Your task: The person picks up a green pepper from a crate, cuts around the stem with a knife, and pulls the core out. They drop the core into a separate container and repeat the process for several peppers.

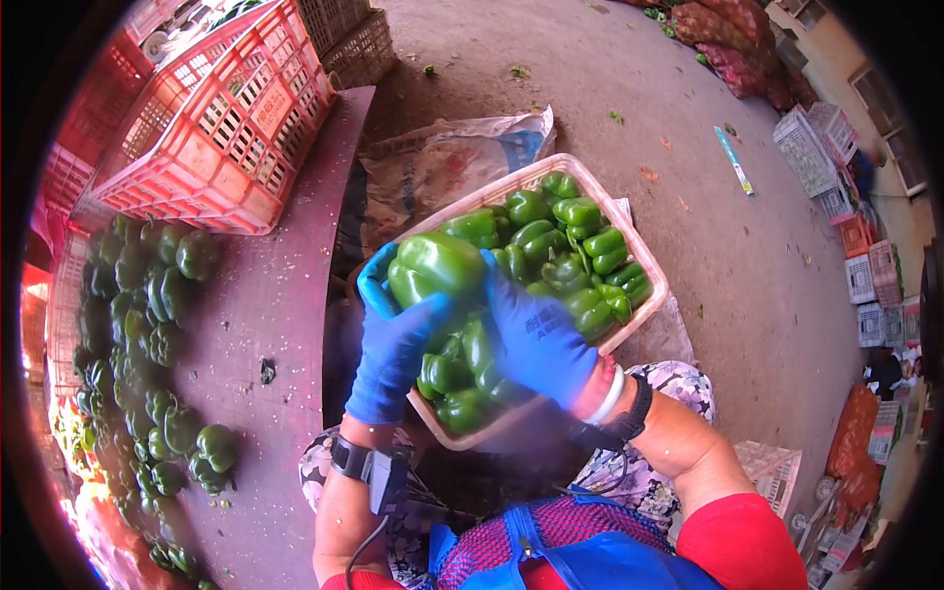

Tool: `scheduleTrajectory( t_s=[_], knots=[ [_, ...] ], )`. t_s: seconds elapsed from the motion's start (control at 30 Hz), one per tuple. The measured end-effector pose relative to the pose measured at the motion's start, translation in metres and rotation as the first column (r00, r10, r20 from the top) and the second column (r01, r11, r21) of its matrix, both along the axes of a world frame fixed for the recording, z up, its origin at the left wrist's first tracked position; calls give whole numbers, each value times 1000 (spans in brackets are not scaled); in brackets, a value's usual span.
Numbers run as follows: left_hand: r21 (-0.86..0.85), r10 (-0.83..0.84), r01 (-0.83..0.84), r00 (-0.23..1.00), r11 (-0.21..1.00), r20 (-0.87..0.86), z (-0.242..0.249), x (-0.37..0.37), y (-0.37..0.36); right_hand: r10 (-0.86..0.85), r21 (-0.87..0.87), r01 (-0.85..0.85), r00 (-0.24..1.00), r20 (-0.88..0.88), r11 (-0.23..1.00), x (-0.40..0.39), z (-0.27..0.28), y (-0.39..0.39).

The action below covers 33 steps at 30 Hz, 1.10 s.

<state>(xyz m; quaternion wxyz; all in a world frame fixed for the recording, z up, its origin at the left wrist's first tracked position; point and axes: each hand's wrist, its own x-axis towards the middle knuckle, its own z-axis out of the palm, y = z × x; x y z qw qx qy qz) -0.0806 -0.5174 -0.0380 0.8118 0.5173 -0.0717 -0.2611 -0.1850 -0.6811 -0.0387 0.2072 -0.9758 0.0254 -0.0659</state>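
Both of my hands wear blue gloves. My left hand (385, 339) wraps the left side of a large green bell pepper (436, 264), with its thumb along the pepper's lower edge. My right hand (539, 339) grips the same pepper from the right, its fingers partly hidden. Below them stands a pale pink plastic crate (637, 332) filled with green bell peppers (565, 270). The held pepper is above the crate's left part and hides some of the peppers under it.
To the left, many green bell peppers (162, 305) lie on a reddish platform (280, 344). A pink slatted crate (236, 128) stands at its far end. A printed sack (442, 162) lies on the floor beyond the filled crate. Red mesh sacks (723, 44) and stacked crates (821, 147) stand farther off.
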Motion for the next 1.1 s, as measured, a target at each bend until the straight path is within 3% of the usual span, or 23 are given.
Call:
scheduleTrajectory(
  t_s=[0.17, 0.27, 0.37, 0.4, 0.5, 0.6, 0.63, 0.67, 0.73, 0.8, 0.87, 0.9, 0.93, 0.97, 1.0, 1.03, 1.07, 1.1],
  knots=[
    [-180, -90, 45, 964, 983, -249, -3, -2, 3, 2, 16, -3, 999, 32, 1000, -1, 3, -5],
    [-138, -165, 148, 979, 979, -120, -5, -2, 1, -40, 36, 41, 999, -10, 999, -2, 6, -3],
    [316, -132, 78, 979, 946, 155, 10, -6, -1, -33, 6, 33, 997, 64, 999, -1, -8, -3],
    [375, -153, 71, 969, 924, 192, 5, -3, 1, -15, -27, 17, 997, 69, 999, -1, -12, -4],
    [309, -124, 83, 985, 947, 118, 2, -2, 5, -11, -29, 13, 997, 81, 1000, -1, -8, 2],
    [-21, -192, 191, 976, 981, -100, -5, 0, 8, -31, -18, 34, 990, 137, 999, 7, -18, -2],
    [-34, -218, 216, 974, 976, -67, -5, 2, 9, -38, -21, 42, 986, 165, 999, 12, -22, -4],
    [-48, -242, 240, 970, 969, -30, -4, 3, 12, -66, -18, 67, 997, 46, 998, 11, -22, -7],
    [-118, -258, 253, 966, 960, -28, -9, 10, 20, -75, -38, 77, 995, 63, 996, 11, -31, -13],
    [-30, -120, 123, 989, 992, 90, -6, 14, 26, -63, -52, 69, 992, 107, 996, 8, -50, -26],
    [-134, -54, 42, 995, 990, -84, 19, 18, 34, -106, -65, 107, 994, 15, 992, 1, -66, -48],
    [-83, -64, 64, 998, 995, 4, 16, 21, 36, -131, -74, 128, 991, -32, 989, -4, -75, -60],
    [-29, -81, 84, 992, 996, 91, 7, 26, 38, -112, 137, 117, 993, -48, 984, -5, -86, -74],
    [-20, -95, 95, 995, 995, 20, 8, 24, 36, -86, 449, 148, 984, -156, 881, 0, -51, -66],
    [-11, -106, 105, 993, 994, -52, 8, 22, 34, -26, 704, 203, 967, -253, 681, -1, -14, -59],
    [60, -75, 82, 991, 995, -115, 25, 11, 23, 58, 872, 276, 944, -326, 404, 2, 10, -50],
    [160, -167, 178, 983, 971, -80, 20, 6, 20, 178, 949, 31, 980, -91, 315, 6, 4, -47],
    [264, -267, 272, 962, 925, -55, 15, 0, 17, 231, 899, -173, 969, 84, 402, 14, 3, -42]
  ],
)
